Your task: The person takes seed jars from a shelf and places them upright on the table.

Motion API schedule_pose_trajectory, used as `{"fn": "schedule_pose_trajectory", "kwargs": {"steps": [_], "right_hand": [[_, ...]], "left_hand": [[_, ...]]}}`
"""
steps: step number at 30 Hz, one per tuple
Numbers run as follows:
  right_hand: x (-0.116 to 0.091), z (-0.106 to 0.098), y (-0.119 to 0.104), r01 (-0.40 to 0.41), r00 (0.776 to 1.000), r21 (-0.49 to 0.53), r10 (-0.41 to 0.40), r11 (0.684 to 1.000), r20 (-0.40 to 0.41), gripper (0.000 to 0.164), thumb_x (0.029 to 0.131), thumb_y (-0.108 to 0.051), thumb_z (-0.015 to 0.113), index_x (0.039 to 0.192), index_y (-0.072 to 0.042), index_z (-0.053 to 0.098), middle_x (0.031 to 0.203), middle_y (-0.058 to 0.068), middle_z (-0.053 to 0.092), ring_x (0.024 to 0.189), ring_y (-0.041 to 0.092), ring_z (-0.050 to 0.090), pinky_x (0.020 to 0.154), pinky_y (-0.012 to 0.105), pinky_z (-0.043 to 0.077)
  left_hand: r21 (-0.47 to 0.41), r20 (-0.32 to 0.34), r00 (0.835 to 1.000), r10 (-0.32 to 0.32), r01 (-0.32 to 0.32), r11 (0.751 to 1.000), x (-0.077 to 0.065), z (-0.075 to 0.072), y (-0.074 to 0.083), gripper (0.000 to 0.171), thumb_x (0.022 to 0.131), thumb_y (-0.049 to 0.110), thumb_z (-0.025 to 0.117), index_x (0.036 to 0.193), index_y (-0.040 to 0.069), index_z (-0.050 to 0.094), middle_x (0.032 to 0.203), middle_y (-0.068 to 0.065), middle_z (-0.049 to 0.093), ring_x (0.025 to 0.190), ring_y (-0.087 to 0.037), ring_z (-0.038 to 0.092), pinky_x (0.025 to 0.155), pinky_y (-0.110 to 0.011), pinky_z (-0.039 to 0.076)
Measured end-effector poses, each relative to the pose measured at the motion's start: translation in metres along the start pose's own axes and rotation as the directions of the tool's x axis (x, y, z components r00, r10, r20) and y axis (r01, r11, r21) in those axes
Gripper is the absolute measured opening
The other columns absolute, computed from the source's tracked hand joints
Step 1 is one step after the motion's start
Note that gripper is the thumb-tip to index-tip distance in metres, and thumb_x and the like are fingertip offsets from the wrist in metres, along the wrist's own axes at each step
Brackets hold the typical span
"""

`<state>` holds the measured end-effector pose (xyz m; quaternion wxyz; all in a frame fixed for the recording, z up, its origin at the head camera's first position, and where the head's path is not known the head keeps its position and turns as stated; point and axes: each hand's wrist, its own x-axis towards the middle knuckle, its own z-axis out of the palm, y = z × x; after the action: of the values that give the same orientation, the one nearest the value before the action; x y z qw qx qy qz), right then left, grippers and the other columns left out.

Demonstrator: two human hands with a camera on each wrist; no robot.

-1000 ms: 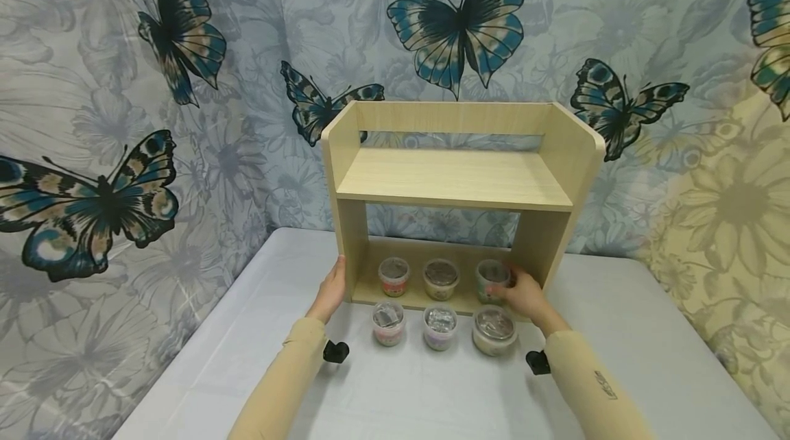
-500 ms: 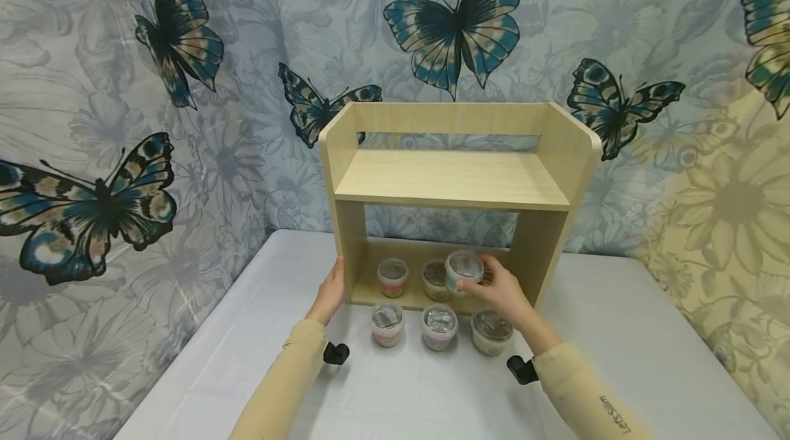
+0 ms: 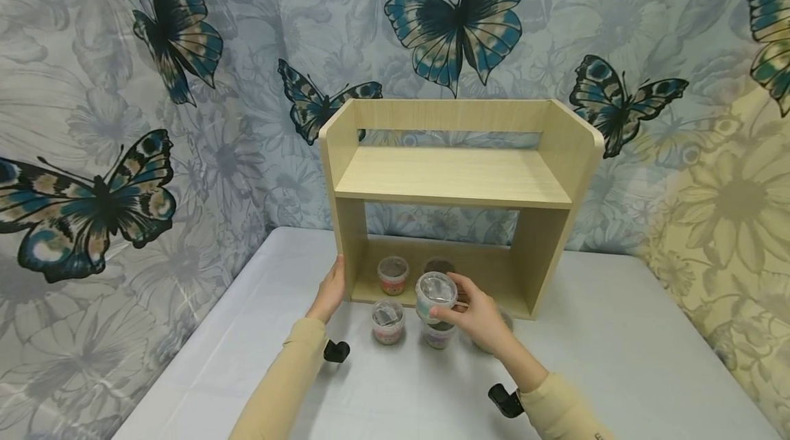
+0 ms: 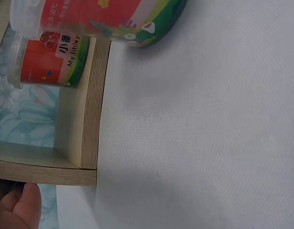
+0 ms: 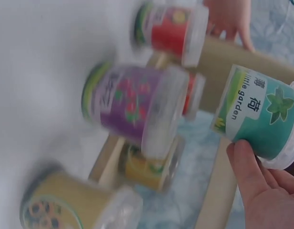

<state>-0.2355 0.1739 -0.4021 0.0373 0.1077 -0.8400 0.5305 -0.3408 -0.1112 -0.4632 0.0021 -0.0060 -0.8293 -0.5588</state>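
My right hand (image 3: 481,322) pinches a small clear-lidded tub (image 3: 435,297) between thumb and fingers, in front of the wooden shelf (image 3: 453,174). In the right wrist view this tub (image 5: 268,112) has a green label with a leaf and "little garden". It overlaps a purple-labelled tub (image 5: 132,102) standing on the table in the head view. My left hand (image 3: 328,292) rests against the outside of the shelf's left panel; in the left wrist view its fingers (image 4: 27,202) show beside the panel's edge.
On the shelf's lower board stand a red tub (image 3: 393,277) and a partly hidden yellow tub (image 5: 146,167). Another red-labelled tub (image 3: 388,323) stands before the shelf. A wider yellow tub (image 5: 65,202) is mostly behind my right hand in the head view. White cloth (image 3: 382,399) covers the table.
My right hand has lifted the green tub off the right of the lower board and carried it left and forward, over the purple tub's place. My left hand stays at the panel.
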Motion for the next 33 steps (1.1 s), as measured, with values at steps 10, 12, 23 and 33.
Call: {"fn": "schedule_pose_trajectory", "kwargs": {"steps": [10,12,23,33], "right_hand": [[-0.017,0.032,-0.002,0.000,0.999,0.061,-0.002,0.998,0.039,0.074,0.072,-0.013,0.081,0.133,0.003,0.043,0.114,0.016,0.056,0.103,0.030,0.056,0.084,0.039,0.051],[-0.019,0.037,-0.001,0.012,0.998,0.082,-0.017,0.997,0.061,0.073,0.072,-0.010,0.081,0.132,0.007,0.042,0.115,0.019,0.055,0.103,0.032,0.055,0.083,0.040,0.051],[-0.031,0.056,0.007,0.028,0.988,0.087,-0.041,0.996,0.150,0.077,0.070,-0.026,0.083,0.129,0.004,0.045,0.114,0.015,0.055,0.104,0.028,0.054,0.082,0.028,0.051],[-0.038,0.075,0.015,0.010,0.982,0.075,-0.023,0.997,0.185,0.075,0.068,-0.023,0.084,0.124,0.007,0.046,0.109,0.013,0.056,0.100,0.030,0.056,0.078,0.032,0.053]], "left_hand": [[0.008,-0.007,1.000,0.005,-0.005,1.000,0.002,0.001,-0.002,0.090,0.087,0.072,0.010,0.148,0.005,0.020,0.151,-0.014,0.018,0.136,-0.034,0.014,0.110,-0.047,0.013],[0.009,-0.009,1.000,0.013,-0.013,1.000,0.002,0.001,-0.002,0.090,0.088,0.071,0.011,0.148,0.004,0.020,0.150,-0.016,0.019,0.136,-0.035,0.014,0.109,-0.048,0.013],[0.009,-0.007,1.000,0.019,-0.019,1.000,0.000,0.000,-0.001,0.088,0.089,0.070,0.011,0.148,0.005,0.020,0.150,-0.014,0.019,0.136,-0.033,0.014,0.110,-0.046,0.013],[0.000,0.004,1.000,0.021,-0.021,1.000,0.000,0.000,-0.001,0.090,0.088,0.071,0.010,0.148,0.005,0.018,0.151,-0.013,0.018,0.137,-0.032,0.013,0.110,-0.045,0.012]]}}
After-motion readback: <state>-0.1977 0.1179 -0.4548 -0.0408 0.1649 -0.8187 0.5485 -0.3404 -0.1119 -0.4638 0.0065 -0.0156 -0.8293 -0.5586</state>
